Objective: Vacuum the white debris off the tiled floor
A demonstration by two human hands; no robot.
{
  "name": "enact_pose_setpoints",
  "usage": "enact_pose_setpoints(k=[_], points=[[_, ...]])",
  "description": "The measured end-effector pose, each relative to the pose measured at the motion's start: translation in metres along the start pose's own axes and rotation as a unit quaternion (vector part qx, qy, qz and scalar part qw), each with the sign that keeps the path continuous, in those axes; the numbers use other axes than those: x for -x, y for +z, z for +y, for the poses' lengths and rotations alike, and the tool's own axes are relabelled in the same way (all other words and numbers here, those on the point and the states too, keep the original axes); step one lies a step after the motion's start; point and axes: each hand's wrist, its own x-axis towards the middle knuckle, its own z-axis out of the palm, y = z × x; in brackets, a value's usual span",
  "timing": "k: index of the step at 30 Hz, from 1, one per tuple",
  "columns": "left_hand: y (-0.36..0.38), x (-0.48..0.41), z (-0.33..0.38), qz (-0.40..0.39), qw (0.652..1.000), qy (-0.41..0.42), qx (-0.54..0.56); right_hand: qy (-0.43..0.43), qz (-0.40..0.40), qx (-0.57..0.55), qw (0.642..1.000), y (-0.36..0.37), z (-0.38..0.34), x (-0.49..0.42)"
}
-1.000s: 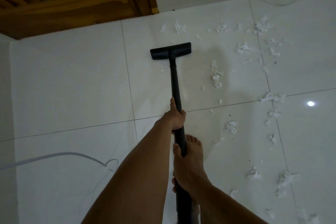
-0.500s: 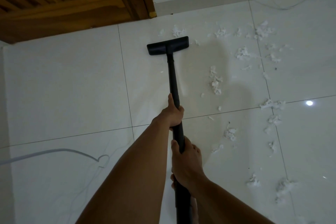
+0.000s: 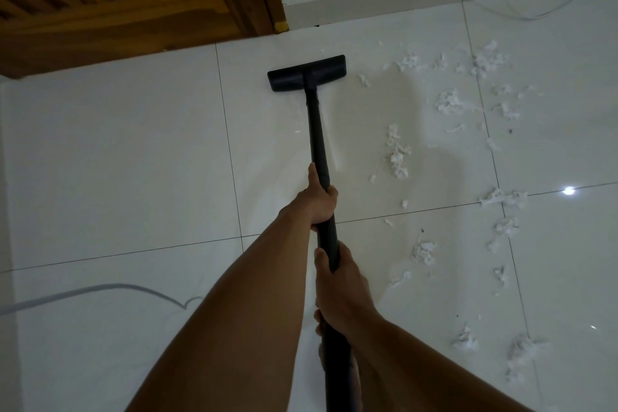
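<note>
A black vacuum wand [image 3: 319,144] runs from my hands up to a flat black floor head [image 3: 306,72] lying on the white tiled floor [image 3: 117,160], close to the wall. My left hand [image 3: 316,202] grips the wand at its middle. Lower down, my right hand [image 3: 337,288] grips the same tube. White shredded debris [image 3: 398,152] lies scattered to the right of the wand, from near the head down to the lower right. One small scrap [image 3: 364,80] sits just right of the head.
A brown wooden slatted door [image 3: 117,0] fills the top left, with a white wall and skirting [image 3: 401,0] to its right. A thin white cord [image 3: 511,7] loops on the floor at top right. A grey cable [image 3: 100,289] crosses the floor at lower left.
The floor head has slid away from me toward the wall, over the scraps that lay ahead of it. Both hands have kept their hold on the wand.
</note>
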Motion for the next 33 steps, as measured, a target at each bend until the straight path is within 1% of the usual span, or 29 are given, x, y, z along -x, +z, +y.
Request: enact_pose_setpoints(k=[3,4,6,15,17,23,27,30,33], points=[[-0.003,-0.004,0.003,0.003,1.0,0.0,0.004,0.031,-0.013,-0.031,0.999,0.002,-0.006,-0.002],[-0.004,-0.005,0.004,0.003,1.0,0.0,0.006,0.03,-0.008,-0.033,0.999,0.003,-0.006,-0.005],[-0.006,-0.007,0.006,0.004,1.0,-0.002,0.006,0.024,0.003,-0.023,0.999,0.007,-0.003,-0.013],[-0.011,-0.01,0.013,0.004,1.0,-0.005,0.005,0.037,0.009,0.002,0.999,0.012,0.004,-0.027],[-0.014,-0.008,0.017,0.01,1.0,-0.004,0.01,0.04,-0.008,-0.002,0.999,0.002,-0.01,-0.019],[-0.028,0.018,0.026,0.024,0.999,-0.017,0.019,0.03,-0.063,-0.067,0.995,-0.03,-0.055,0.022],[-0.052,0.03,0.036,0.028,0.999,-0.016,0.028,0.033,-0.08,-0.092,0.992,-0.043,-0.083,0.038],[-0.073,0.031,0.046,0.024,0.999,-0.019,0.034,0.048,-0.065,-0.103,0.991,-0.043,-0.108,0.041],[-0.089,0.033,0.06,0.018,0.998,-0.02,0.047,0.039,-0.032,-0.066,0.997,-0.037,-0.123,0.035]])
